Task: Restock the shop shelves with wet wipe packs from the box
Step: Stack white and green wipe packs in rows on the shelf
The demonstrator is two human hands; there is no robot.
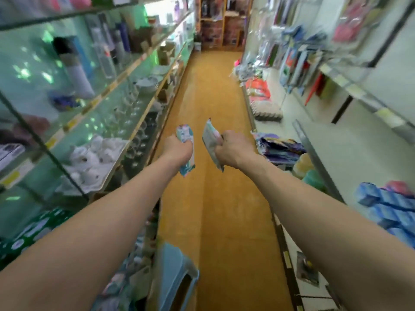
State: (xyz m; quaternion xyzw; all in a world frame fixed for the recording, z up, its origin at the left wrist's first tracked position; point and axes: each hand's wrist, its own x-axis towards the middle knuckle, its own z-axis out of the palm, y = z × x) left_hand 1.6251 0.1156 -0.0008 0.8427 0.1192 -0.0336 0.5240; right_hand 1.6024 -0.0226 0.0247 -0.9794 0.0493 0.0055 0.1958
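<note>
2 soft white-and-teal plastic wet wipe packs are being carried down the aisle: 1 is being gripped in the left hand point(177, 149), 1 in the right hand point(231, 149), probably for shelving. The box is not being shown.

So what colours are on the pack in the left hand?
The pack is white and teal with pink edges, clearest in the head view.
</note>
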